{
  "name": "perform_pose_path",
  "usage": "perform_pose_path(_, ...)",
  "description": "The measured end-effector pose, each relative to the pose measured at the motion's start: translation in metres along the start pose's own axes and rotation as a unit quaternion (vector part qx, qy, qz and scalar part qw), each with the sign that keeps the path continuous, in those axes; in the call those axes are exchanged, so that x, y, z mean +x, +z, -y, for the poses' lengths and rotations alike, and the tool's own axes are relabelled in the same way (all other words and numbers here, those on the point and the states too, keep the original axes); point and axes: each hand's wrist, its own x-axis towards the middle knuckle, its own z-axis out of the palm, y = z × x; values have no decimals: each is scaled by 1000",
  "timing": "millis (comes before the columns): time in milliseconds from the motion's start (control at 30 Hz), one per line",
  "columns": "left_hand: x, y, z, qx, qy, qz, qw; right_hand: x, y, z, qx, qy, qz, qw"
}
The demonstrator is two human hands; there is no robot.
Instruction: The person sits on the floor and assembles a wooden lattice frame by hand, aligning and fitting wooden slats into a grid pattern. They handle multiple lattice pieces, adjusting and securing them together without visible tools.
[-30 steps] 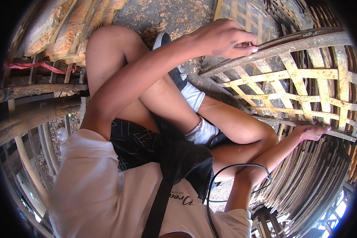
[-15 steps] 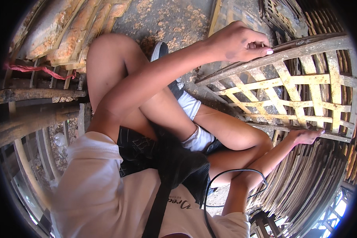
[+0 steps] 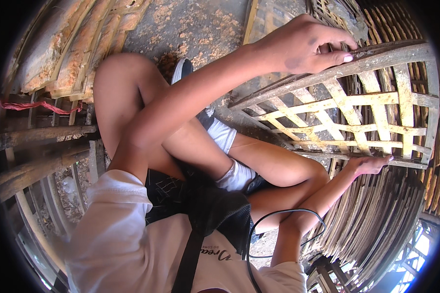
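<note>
A wooden frame with a woven bamboo lattice panel (image 3: pixel 344 102) stands tilted at my right side. My left hand (image 3: pixel 322 46) reaches across my body to its upper rail, with fingers curled and thumb at the rail's edge; any small thing pinched there is hidden. At the panel's near lower rail, my right hand (image 3: pixel 373 165) is closed around the wood, its fingers partly hidden.
A large stack of thin wooden slats (image 3: pixel 376 215) lies at the right. Slatted wooden frames (image 3: pixel 44 134) stand at the left, with a red cord (image 3: pixel 41 106) tied there. Rough boards (image 3: pixel 78 53) lean at the far left. A black cable (image 3: pixel 288 211) loops near my right arm.
My left hand has moved to the right along the upper rail. My right hand stays at the lower rail. The whole view has shifted slightly.
</note>
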Motion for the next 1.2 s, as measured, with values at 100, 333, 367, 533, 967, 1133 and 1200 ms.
perform_pose_path(100, 0, -1, -2, -2, -1, 16, 1000, 14, -6, -14, -26, 21, -10, 999)
perform_pose_path(333, 12, -6, -6, 6, -2, 46, 999, 43, -16, -48, -100, -179, -27, 978)
perform_pose_path(367, 15, -7, -9, 0, -4, 53, 999, 56, -23, -63, -129, -223, -26, 966)
perform_pose_path(533, 12, -8, -10, 19, 12, 23, 999, 67, -29, -84, -172, -186, -33, 967)
perform_pose_path(967, 11, 1, -5, 41, 148, -84, 985, 22, -5, -29, -36, -74, -51, 995)
perform_pose_path(1133, 11, 6, -2, 67, 159, -90, 981, 11, 3, -17, 7, -29, -72, 997)
perform_pose_path(1200, 10, 7, -4, 94, 153, -91, 979, 14, 2, -20, 17, -22, -68, 997)
